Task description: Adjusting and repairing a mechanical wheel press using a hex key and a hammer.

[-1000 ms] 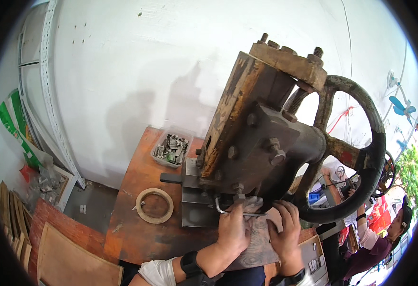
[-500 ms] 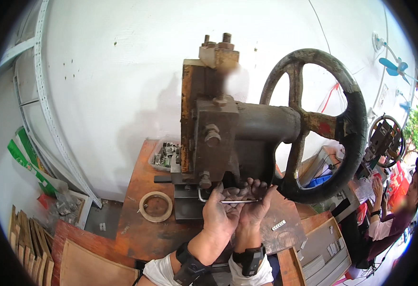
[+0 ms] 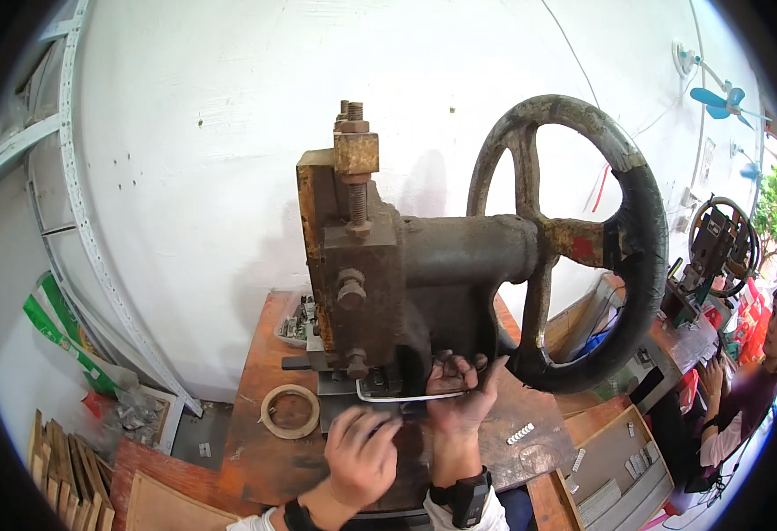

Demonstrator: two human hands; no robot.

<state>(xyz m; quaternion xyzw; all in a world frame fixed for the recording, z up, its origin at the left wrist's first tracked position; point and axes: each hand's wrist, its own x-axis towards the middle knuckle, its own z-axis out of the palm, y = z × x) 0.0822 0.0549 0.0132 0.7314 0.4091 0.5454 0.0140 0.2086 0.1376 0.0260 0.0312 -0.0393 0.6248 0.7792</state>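
- Bare, bright metal is marking out the bent rod (image 3: pixel 406 399), which is lying below the head of the dark press (image 3: pixel 379 310), in front of its throat.
- Its long axis is running left to right, nearly level; at its left end a short leg is standing upward just under the lowest bolt (image 3: pixel 356 364), and whether the two are touching I cannot tell.
- The right hand (image 3: pixel 457 398) is the nearer one: it is lying palm up at the rod's right end, with the long leg crossing in front of the palm.
- Its fingers are sitting curled upward, the thumb standing apart to the right; whether they are gripping the rod I cannot tell.
- The left hand (image 3: pixel 362 456) is hanging below the rod's left half, visibly apart from it, so from those fingers the rod is lying upward and somewhat to the right.
- The left fingers are sitting bent and bunched close together; whether their tips are pinching anything I cannot tell.
- Beyond that hand, to the left, a tan ring (image 3: pixel 314 414) is lying flat on the wooden table (image 3: pixel 255 460).
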